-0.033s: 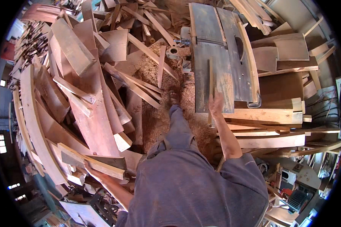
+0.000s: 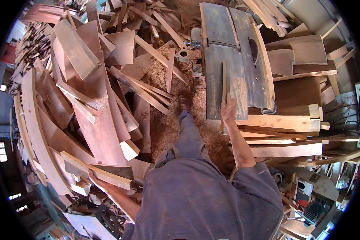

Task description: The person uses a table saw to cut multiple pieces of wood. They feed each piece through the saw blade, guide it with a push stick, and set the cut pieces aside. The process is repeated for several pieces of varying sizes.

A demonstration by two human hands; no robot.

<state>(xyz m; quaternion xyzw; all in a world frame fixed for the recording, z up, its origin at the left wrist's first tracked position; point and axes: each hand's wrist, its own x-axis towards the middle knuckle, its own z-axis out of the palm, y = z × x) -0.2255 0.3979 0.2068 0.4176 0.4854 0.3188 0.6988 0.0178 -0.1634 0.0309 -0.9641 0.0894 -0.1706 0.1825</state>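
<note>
On the grey metal machine table, a narrow wooden strip lies lengthwise, its near end reaching past the table's front edge. My right hand is closed at the strip's near part, fingers pointing away from me; the palm side is hidden. Low on the left, a pale squared wooden board rests among stacked timber. My left hand grips this board at its near side, with the other fingers mostly hidden behind it.
Curved boards and offcuts are heaped on the left. Sawdust covers the floor around my foot. A wooden fence runs along the machine's right side. Thick planks are stacked to its right.
</note>
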